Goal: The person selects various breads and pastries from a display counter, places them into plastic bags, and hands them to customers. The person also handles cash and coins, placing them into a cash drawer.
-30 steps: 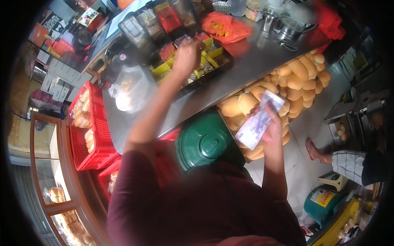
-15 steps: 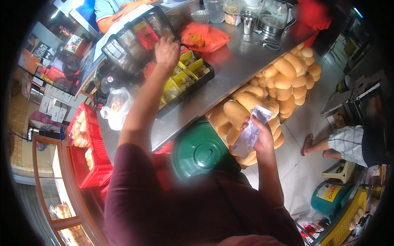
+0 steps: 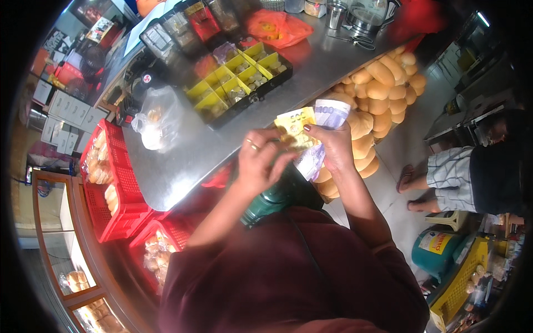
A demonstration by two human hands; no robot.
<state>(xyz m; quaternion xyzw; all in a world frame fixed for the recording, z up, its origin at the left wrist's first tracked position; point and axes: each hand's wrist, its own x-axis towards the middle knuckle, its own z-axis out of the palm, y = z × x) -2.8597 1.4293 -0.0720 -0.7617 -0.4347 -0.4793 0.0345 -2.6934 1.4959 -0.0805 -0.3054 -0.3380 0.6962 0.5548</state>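
My right hand (image 3: 333,145) is closed on a folded bundle of purple banknotes (image 3: 331,114), its thumb pressing on a yellow banknote (image 3: 297,126) at the front. My left hand (image 3: 260,161), wearing a ring, meets the yellow banknote at its left edge, with fingers curled and fingertips partly blurred. Beyond the hands, an open cash box (image 3: 252,95) lies on the metal counter. Its yellow compartments hold coins, and its raised lid has clear and red pockets. Behind the purple bundle is a heap of tan bread rolls (image 3: 383,100).
A clear plastic bag (image 3: 158,119) rests on the steel counter (image 3: 161,183), with an orange-red bag (image 3: 277,28) and scissors (image 3: 358,41) farther back. Red crates (image 3: 119,188) of bread stand left. Below my hands is a green lid (image 3: 266,202). Another person's legs (image 3: 425,191) show right.
My left hand has come back from the cash box lid to my right hand. A yellow banknote now shows in front of the purple ones. The view has shifted slightly.
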